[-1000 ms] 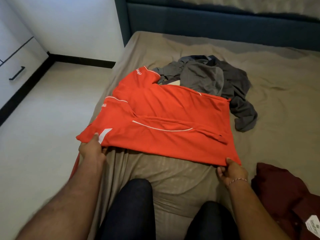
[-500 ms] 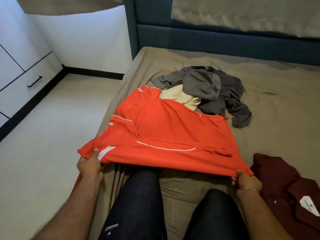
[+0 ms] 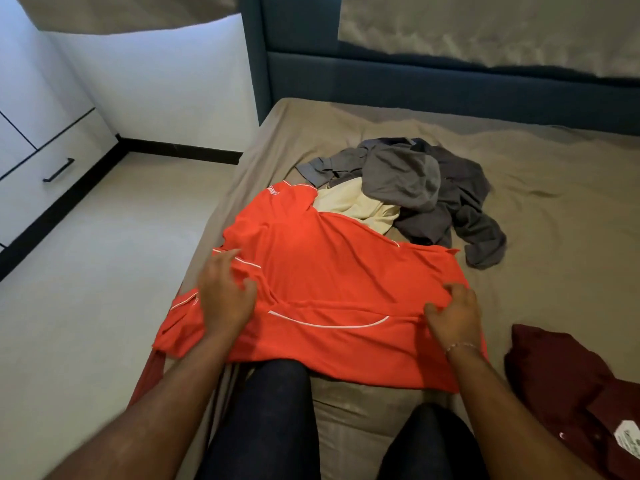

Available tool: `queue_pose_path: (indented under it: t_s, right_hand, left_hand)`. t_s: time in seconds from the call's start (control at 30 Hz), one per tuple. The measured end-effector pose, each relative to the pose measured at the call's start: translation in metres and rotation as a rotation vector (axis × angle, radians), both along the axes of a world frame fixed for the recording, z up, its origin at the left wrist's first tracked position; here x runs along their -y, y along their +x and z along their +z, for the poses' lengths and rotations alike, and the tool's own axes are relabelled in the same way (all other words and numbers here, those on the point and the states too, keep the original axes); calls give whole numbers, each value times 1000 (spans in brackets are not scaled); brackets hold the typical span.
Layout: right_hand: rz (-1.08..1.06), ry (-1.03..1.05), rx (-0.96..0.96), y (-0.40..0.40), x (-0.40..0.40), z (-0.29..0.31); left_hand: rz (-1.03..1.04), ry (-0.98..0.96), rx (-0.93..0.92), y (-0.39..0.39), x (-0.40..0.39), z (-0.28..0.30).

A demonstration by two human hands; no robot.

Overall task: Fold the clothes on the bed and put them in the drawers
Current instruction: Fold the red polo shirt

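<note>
The red shirt lay spread across the near left part of the bed, its lower hem draped over the person's dark-trousered knees and its left edge reaching the side of the mattress. White piping curved across the front of it, and a small white logo showed on the sleeve farthest from the person. The left hand rested on top of the shirt near its left sleeve, palm down, fingers loosely spread and slightly bent, not clearly gripping any cloth. The right hand sat on the shirt's right side with its fingers curled into the fabric, bunching a small fold there; a thin bracelet circled that wrist. Beyond the shirt, toward the blue headboard, a heap of grey clothes lay crumpled in the middle of the bed, with a cream garment tucked under it and touching the red shirt's far edge. At the right, near the person's right leg, a dark maroon shirt lay apart from the red one, a white tag showing on it. To the left, across the pale floor, stood white drawers with a black handle, closed.
</note>
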State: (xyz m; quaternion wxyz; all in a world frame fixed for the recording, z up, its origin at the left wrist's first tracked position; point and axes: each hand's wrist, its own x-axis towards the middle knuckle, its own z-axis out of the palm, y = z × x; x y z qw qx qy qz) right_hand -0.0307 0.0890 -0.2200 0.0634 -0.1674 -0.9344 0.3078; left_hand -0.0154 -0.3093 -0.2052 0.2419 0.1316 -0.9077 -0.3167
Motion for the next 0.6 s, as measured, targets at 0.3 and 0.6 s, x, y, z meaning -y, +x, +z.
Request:
queue_pose_path:
  t_s: [0.3,0.6]
  right_hand:
    - [465,94,207,-117,44,8]
    - [485,166,393,-190,54,-13]
  left_hand:
    - [-778,-634,450,-171,-100,16]
    - [-883,-833,796,-258,-113,20]
